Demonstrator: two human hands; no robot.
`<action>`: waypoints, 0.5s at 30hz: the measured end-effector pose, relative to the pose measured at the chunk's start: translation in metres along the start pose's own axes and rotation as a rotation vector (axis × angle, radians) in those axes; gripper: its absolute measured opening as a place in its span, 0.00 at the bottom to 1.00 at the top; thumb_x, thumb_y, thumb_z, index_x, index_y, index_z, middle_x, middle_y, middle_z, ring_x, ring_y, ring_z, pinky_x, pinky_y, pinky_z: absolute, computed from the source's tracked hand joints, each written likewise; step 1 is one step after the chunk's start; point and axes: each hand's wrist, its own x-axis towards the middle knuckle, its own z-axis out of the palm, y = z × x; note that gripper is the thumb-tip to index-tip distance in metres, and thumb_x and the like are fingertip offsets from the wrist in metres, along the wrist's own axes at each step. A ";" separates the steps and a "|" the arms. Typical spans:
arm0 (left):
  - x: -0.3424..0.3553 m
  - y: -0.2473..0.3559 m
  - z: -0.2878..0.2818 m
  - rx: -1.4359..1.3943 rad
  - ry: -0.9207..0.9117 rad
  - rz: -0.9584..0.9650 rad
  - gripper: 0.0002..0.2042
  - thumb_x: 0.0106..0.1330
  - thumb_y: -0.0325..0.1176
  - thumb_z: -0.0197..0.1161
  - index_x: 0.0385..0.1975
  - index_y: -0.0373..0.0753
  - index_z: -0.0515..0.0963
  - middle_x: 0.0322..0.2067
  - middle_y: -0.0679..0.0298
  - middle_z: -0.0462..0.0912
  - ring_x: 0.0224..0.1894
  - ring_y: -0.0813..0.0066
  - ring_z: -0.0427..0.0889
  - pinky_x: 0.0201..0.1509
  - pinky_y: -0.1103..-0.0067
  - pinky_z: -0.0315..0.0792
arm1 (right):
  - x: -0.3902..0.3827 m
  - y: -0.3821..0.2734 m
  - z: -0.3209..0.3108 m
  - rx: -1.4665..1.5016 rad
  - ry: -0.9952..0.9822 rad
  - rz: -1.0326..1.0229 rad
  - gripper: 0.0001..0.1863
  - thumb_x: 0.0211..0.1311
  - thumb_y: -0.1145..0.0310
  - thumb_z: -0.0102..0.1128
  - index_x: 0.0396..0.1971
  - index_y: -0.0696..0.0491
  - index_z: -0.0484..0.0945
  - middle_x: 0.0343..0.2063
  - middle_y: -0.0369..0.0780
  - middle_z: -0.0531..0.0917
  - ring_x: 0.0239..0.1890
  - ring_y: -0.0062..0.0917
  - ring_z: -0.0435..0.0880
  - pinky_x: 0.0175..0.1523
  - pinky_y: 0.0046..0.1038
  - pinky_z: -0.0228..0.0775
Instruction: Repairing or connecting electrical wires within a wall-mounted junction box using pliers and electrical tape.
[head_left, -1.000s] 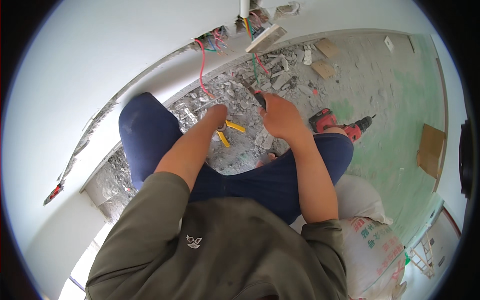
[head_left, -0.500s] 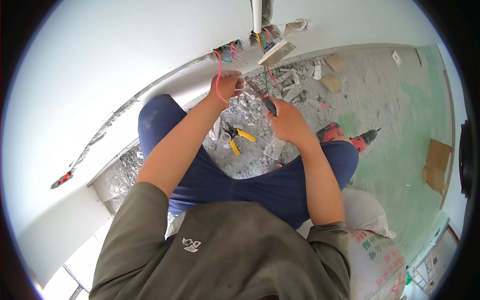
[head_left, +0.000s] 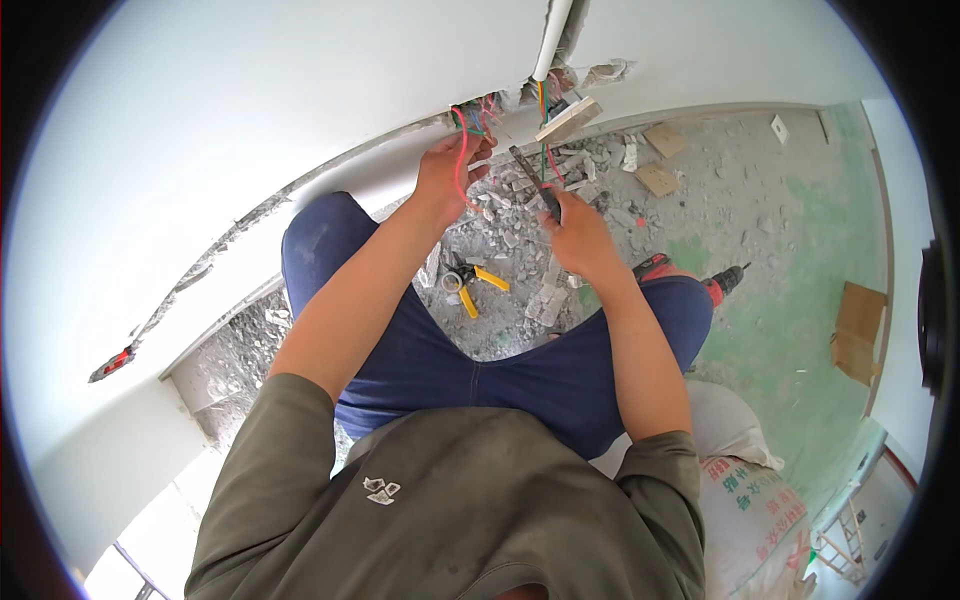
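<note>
Pliers (head_left: 462,272) are lying between the knees (head_left: 325,225), probably for easy reach; the right hand (head_left: 580,235) is clamping its fingers on a dark-handled tool (head_left: 550,203), likely for control; the left hand (head_left: 442,174) is hovering behind a red wire (head_left: 462,152) hanging from the wall (head_left: 300,110), its fingers' grip unclear.

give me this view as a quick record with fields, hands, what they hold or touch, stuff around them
left hand: raised at the wires in the wall opening; grip unclear
red wire: loops down across the left hand
right hand: closed on the dark handle of a long, thin-bladed tool
tool direction: blade pointing up and left, toward the wall
pale plate: hangs on wires, clear of both hands
floor between legs: rubble, yellow-handled pliers
beside right knee: red drill, partly hidden
</note>
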 end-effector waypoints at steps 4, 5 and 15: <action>0.005 0.003 -0.006 -0.037 0.001 -0.038 0.08 0.64 0.33 0.59 0.37 0.36 0.78 0.34 0.64 0.82 0.38 0.77 0.77 0.42 0.78 0.72 | 0.003 -0.003 -0.001 -0.032 -0.022 0.009 0.23 0.61 0.65 0.55 0.53 0.62 0.69 0.46 0.56 0.76 0.50 0.50 0.74 0.54 0.40 0.66; 0.005 0.003 -0.005 -0.042 0.000 -0.041 0.08 0.64 0.33 0.59 0.37 0.36 0.78 0.34 0.64 0.82 0.38 0.77 0.77 0.42 0.78 0.72 | 0.003 -0.002 0.000 -0.033 -0.021 -0.003 0.23 0.61 0.65 0.55 0.54 0.62 0.69 0.47 0.55 0.76 0.50 0.50 0.74 0.54 0.40 0.66; -0.008 0.018 0.007 0.025 0.106 -0.073 0.09 0.63 0.33 0.58 0.37 0.35 0.78 0.35 0.63 0.82 0.38 0.74 0.78 0.41 0.76 0.72 | -0.001 -0.011 0.003 -0.092 0.020 -0.097 0.22 0.61 0.67 0.55 0.55 0.55 0.68 0.43 0.47 0.77 0.44 0.45 0.77 0.48 0.40 0.70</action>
